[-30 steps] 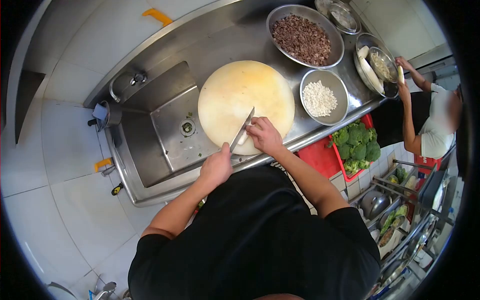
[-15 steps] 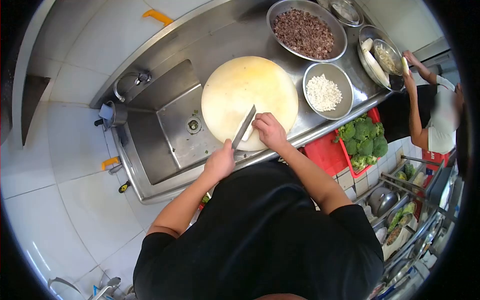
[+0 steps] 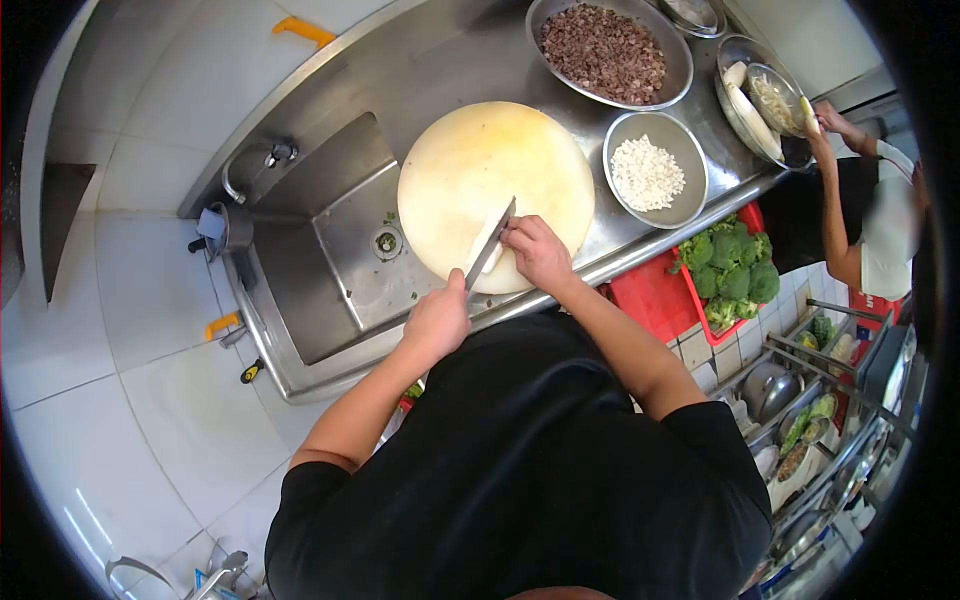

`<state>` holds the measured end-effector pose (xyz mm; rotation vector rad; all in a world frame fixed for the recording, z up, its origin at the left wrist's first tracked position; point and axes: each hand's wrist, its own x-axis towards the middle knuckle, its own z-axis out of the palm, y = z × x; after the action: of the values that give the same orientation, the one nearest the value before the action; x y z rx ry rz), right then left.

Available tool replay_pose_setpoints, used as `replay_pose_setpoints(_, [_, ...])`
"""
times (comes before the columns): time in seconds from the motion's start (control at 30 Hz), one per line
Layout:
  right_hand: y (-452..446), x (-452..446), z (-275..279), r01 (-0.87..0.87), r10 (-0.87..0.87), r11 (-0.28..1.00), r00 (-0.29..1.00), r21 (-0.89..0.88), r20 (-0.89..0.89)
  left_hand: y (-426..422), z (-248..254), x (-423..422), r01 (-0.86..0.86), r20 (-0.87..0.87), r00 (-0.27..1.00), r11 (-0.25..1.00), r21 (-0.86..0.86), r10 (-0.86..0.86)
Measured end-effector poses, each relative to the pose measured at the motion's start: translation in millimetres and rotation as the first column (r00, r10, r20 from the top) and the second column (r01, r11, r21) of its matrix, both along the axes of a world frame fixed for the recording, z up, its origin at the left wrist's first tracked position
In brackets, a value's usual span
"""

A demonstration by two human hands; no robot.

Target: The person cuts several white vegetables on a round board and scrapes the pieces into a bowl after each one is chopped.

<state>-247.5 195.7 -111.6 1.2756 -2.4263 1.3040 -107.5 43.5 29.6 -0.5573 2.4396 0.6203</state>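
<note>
My left hand (image 3: 438,320) is closed around the handle of a kitchen knife (image 3: 490,242), whose blade slants up and right over the round cutting board (image 3: 500,150). A long white vegetable piece (image 3: 483,238) lies on the board along the blade, near its front edge. With curled fingers, my right hand (image 3: 540,252) holds the white vegetable from the right side, its fingertips close to the blade. The fingers partly hide the piece, and I cannot make out its exact kind.
To the right stand a bowl of white diced pieces (image 3: 690,205) and a bowl of brown chopped food (image 3: 683,85). A sink (image 3: 330,270) lies left. A red crate (image 3: 697,322) holds broccoli (image 3: 730,265). Another person's hands (image 3: 822,130) work beside a bowl of white vegetables (image 3: 728,108).
Both hands, the knife and the board show only a slight shift in view. The blade now sits a little farther right against the white vegetable, more of which shows on its left.
</note>
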Motion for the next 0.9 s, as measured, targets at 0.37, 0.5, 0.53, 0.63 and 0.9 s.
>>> replay_pose_setpoints(0.37, [0.7, -3.1, 1.2, 0.006, -0.006, 1.0, 1.0, 0.014, 0.008, -0.5, -48.8, -14.8, -0.003, -0.072, 0.997, 1.0, -0.013, 0.002])
replay_pose_setpoints(0.5, [1.4, -2.5, -11.6, 0.016, -0.015, 1.0, 0.999, -0.026, 0.041, -5.1, -27.5, 1.9, 0.001, -0.044, 0.999, 1.0, -0.014, -0.001])
replay_pose_setpoints(0.53, [2.7, -1.4, -13.1, 0.028, -0.026, 0.999, 0.998, -0.02, 0.051, -3.7, -24.6, 8.7, 0.003, -0.016, 1.0, 1.0, -0.02, -0.004])
replay_pose_setpoints(0.63, [1.0, 2.0, -7.9, 0.039, -0.039, 0.999, 0.997, -0.011, 0.065, -0.3, -45.5, 17.6, -0.038, -0.076, 0.996, 0.999, -0.037, 0.035])
replay_pose_setpoints(0.9, [1.0, 0.7, -3.2, 0.022, -0.022, 1.0, 1.0, 0.007, 0.021, -4.4, -20.1, -8.1, -0.02, -0.189, 0.982, 1.0, 0.004, 0.02])
